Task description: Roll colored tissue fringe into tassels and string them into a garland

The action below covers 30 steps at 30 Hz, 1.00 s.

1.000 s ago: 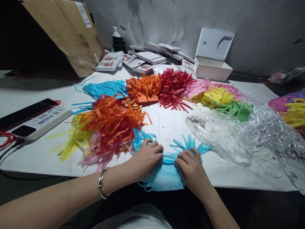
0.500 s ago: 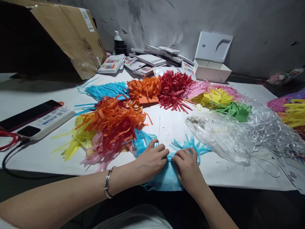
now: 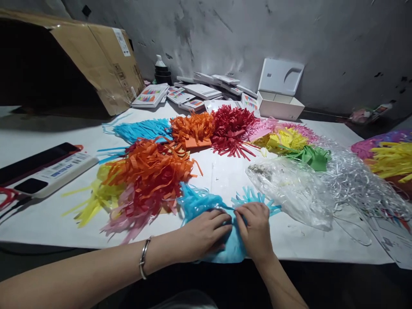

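One white worktop [image 3: 222, 176], with one blue fringed tissue [image 3: 236, 249] between two hands at the near edge.
From where I stand: one cardboard box [image 3: 99, 64] far left, one mixed-colour fringe heap [image 3: 151, 167] left, one clear plastic bag [image 3: 292, 197] right, one open white box [image 3: 280, 109] far side. The left hand [image 3: 202, 234] has its grip closed over the tissue; the right hand [image 3: 257, 229] pinches it. They seem to be gathering its middle, which calls for a light, even pinch. One bracelet [image 3: 143, 259], left wrist.
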### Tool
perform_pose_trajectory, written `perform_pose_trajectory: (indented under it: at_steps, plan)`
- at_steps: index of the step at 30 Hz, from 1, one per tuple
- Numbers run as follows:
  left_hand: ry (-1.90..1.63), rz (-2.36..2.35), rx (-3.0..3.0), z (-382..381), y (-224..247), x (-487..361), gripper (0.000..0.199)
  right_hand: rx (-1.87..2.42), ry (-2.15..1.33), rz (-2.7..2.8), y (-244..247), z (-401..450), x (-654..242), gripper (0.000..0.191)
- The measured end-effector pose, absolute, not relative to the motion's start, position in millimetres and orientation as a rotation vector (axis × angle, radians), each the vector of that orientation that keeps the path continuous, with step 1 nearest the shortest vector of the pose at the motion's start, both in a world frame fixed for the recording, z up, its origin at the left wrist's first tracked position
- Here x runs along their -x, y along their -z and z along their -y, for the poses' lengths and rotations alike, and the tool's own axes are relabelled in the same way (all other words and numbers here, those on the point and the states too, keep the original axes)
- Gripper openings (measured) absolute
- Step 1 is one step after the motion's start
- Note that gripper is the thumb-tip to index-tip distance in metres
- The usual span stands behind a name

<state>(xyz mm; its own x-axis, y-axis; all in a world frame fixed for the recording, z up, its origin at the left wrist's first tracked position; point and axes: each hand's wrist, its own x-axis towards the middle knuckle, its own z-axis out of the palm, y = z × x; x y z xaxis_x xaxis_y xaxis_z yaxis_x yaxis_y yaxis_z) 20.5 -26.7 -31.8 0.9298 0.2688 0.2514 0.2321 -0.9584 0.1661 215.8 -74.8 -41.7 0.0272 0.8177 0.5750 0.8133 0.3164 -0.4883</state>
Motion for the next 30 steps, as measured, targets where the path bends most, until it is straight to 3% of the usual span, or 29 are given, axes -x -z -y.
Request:
perform_pose_trajectory:
  at_steps: [2,8,11,13,16,18,21,25,30]
  plan:
    - [-0.424,-0.492,-2.931,22.2,37.4,-16.9,0.046,1.488,-0.025,1.571,36.3,71.5,-228.0,0.013]
    - [-0.403,-0.632,-2.977,-10.1,37.0,-10.8,0.039,1.553,-0.07,0.985,29.6,76.6,-289.3,0.024]
    - [-0.394,-0.684,-2.994,-30.2,35.5,-11.8,0.03,1.554,0.154,0.786,23.7,91.8,-324.4,0.029]
    - [-0.441,-0.687,-2.982,-41.4,35.3,-13.3,0.024,1.52,0.431,0.767,12.7,107.4,-343.8,0.022]
    - [-0.483,-0.639,-2.914,-50.9,29.3,-16.3,0.026,1.458,0.828,0.965,-11.9,135.0,-358.5,0.008]
    - [-0.398,-0.605,-2.746,-50.4,16.2,-19.4,0.029,1.431,0.913,1.271,-27.5,150.5,-355.8,0.017]
    - [-0.23,-0.6,-2.412,-36.6,-18.6,-29.4,0.033,1.363,0.828,1.704,-41.0,161.0,-336.6,0.027]
    - [-0.217,-0.601,-1.796,-1.1,-66.1,-56.8,0.042,1.253,0.708,1.882,-43.0,155.5,-302.3,0.028]
    - [-0.139,-0.497,-1.508,29.2,-79.3,-89.2,0.05,1.175,0.676,1.961,-41.5,147.5,-277.0,0.026]
